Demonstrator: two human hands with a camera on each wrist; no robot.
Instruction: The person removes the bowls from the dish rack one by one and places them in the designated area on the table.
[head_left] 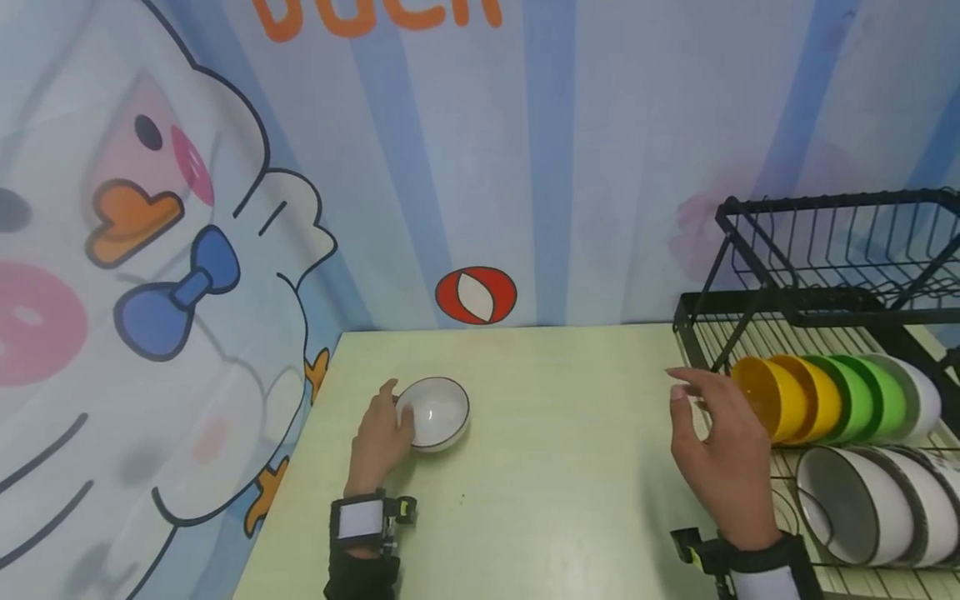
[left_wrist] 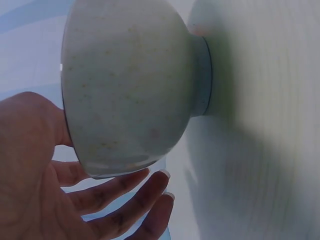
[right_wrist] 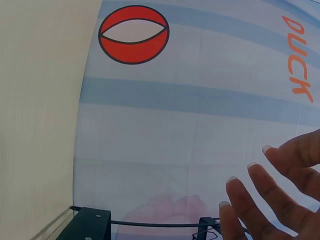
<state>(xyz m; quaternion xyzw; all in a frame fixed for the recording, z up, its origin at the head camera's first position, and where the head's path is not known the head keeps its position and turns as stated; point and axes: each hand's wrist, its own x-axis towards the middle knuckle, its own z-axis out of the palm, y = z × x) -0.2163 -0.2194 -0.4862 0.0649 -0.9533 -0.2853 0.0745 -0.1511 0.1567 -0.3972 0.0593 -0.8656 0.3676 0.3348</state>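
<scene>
A white bowl [head_left: 433,412] with a thin dark rim is at the left of the pale table, opening upward. My left hand [head_left: 381,442] holds it by its left side, thumb over the rim and fingers along the outside. In the left wrist view, the speckled outer wall of the bowl [left_wrist: 125,85] fills the middle, its foot close to the tabletop; whether it touches I cannot tell. My right hand [head_left: 723,458] hovers just left of the yellow bowls [head_left: 772,400], fingers loosely bent and holding nothing. The right wrist view shows this hand [right_wrist: 280,195] against the backdrop.
A black two-tier dish rack [head_left: 750,304] stands on the right. Its lower tier carries yellow bowls, green bowls [head_left: 847,396], a white bowl [head_left: 918,396] and white enamel-like cups [head_left: 858,504] lying sideways. A printed duck backdrop [head_left: 480,167] rises along the table's back and left edges.
</scene>
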